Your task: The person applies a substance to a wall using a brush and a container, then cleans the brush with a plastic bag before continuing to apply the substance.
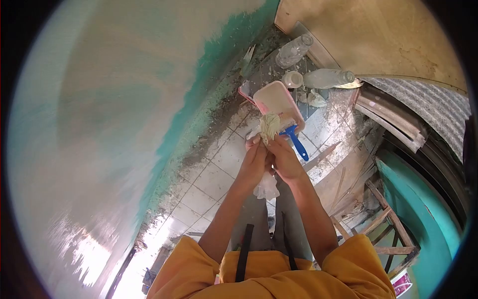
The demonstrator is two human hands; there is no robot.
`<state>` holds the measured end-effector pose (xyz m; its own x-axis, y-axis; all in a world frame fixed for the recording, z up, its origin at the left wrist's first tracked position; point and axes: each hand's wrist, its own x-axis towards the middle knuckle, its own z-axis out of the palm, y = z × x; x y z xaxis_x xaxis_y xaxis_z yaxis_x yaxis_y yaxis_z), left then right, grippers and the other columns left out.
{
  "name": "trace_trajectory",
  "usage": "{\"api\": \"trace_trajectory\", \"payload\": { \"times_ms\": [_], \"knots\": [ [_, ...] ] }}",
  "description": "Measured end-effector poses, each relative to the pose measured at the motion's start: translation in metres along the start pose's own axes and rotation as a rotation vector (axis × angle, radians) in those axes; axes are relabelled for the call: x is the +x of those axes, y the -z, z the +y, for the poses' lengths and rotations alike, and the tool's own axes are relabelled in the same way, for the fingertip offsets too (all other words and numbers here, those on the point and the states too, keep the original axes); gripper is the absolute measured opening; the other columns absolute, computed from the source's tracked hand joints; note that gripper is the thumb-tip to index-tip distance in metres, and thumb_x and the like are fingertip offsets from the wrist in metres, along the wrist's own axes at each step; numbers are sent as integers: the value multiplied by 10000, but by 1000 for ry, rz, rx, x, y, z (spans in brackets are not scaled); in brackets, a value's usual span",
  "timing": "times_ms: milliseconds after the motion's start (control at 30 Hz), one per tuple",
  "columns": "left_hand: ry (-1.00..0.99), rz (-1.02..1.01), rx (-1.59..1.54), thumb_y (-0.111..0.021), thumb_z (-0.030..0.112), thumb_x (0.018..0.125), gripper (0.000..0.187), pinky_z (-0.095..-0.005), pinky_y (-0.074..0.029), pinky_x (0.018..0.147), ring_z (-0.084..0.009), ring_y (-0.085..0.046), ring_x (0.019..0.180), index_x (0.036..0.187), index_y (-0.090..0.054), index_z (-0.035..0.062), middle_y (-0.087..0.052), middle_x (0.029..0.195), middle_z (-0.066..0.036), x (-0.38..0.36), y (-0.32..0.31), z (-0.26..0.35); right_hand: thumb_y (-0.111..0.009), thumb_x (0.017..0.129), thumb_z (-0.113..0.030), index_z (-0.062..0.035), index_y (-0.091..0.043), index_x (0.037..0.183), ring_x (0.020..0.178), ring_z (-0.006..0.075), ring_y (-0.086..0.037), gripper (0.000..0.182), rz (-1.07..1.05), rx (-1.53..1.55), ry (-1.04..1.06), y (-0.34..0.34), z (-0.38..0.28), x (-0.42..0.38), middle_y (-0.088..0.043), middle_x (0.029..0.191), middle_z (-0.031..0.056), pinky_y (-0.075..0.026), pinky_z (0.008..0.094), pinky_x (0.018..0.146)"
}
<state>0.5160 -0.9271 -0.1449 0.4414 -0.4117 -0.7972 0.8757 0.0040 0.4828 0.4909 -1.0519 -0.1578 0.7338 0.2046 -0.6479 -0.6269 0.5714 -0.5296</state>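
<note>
L fingers (254, 142) & R fingers (280, 145) both gripping bag (270, 123); tub (273, 94) just beyond 'em, brush (299, 145) w/ blue handle to R.

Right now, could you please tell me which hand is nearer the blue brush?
Right. The right hand is close beside the blue brush; the left hand is farther off, on the right hand's far side.

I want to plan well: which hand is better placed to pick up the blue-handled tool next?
Probably the right hand: the blue-handled tool lies just beyond it, on its outer side, while the left hand is farther away. Both hold the pale bundle.
</note>
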Motion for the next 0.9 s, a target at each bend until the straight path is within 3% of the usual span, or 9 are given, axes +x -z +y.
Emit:
{"api": "trace_trajectory", "payload": {
  "times_ms": [33, 100, 133, 200, 300, 467, 767, 867, 900],
  "knots": [
    [-86, 20, 103, -311, 275, 1087, 311, -310, -479, 597, -136, -524, 648, 1172, -497, 41, -533, 780, -27, 1, 1, -4, -405, 1033, -241, 22, -581, 1175, 903, 158, -662, 347, -1, -1, 0, -3, -1, 0, -660, 1096, 145, -486, 201, 537],
    [-110, 48, 172, -317, 250, 1084, 300, -307, -472, 587, -130, -514, 636, 1182, -497, 31, -523, 771, -21, -4, 1, -4, -421, 1024, -209, -1, -584, 1045, 897, 182, -645, 265, 84, 68, 11, -11, 0, 1, -633, 994, 94, -536, 268, 711],
    [-136, 74, 242, -324, 225, 1081, 290, -305, -464, 576, -125, -504, 624, 1192, -497, 21, -514, 761, -15, -7, 0, -2, -421, 1024, -209, -1, -584, 1045, 897, 182, -645, 265, 83, 71, 10, -13, 5, 6, -633, 994, 94, -536, 268, 711],
    [-242, 85, 388, -345, 208, 1076, 272, -304, -453, 572, -126, -507, 623, 1181, -507, 16, -521, 763, -23, -5, 5, -8, -445, 1009, -175, -16, -578, 987, 899, 204, -633, 209, 167, 169, 146, -11, 13, 20, -606, 963, 72, -522, 336, 859],
    [-384, 113, 573, -378, 185, 1065, 243, -312, -437, 582, -136, -519, 639, 1137, -526, 7, -539, 768, -52, -7, 7, -11, -471, 997, -156, -20, -571, 952, 890, 207, -631, 175, 203, 148, 123, -7, 11, 30, -581, 927, 59, -506, 356, 897],
    [-444, 145, 636, -406, 160, 1044, 206, -339, -433, 624, -174, -538, 683, 1055, -533, -2, -567, 791, -110, -11, 6, -11, -453, 985, -197, -17, -580, 919, 922, 226, -648, 231, 248, 58, 31, 4, 5, 40, -597, 907, 83, -502, 339, 854],
    [-304, 170, 587, -407, 178, 1038, 215, -354, -438, 630, -187, -533, 673, 1013, -531, 5, -564, 771, -98, -22, 4, -14, -502, 966, -204, -57, -570, 918, 868, 175, -615, 169, 257, -32, 6, 7, 12, 46, -559, 886, 47, -527, 354, 881],
    [-195, 126, 446, -370, 286, 1057, 314, -356, -445, 636, -185, -538, 671, 974, -543, 37, -565, 770, -48, -9, 19, -28, -473, 979, -190, -35, -560, 968, 853, 175, -612, 178, 214, -77, 103, 9, 15, 43, -567, 896, 55, -513, 348, 841],
    [-122, -32, 268, -339, 365, 1062, 389, -353, -468, 675, -183, -573, 725, 1028, -558, 46, -596, 833, -48, 1, 30, -29, -444, 988, -169, -9, -550, 995, 843, 182, -611, 192, 198, -93, 154, 9, 14, 42, -575, 905, 64, -498, 341, 808]
  ]
}}
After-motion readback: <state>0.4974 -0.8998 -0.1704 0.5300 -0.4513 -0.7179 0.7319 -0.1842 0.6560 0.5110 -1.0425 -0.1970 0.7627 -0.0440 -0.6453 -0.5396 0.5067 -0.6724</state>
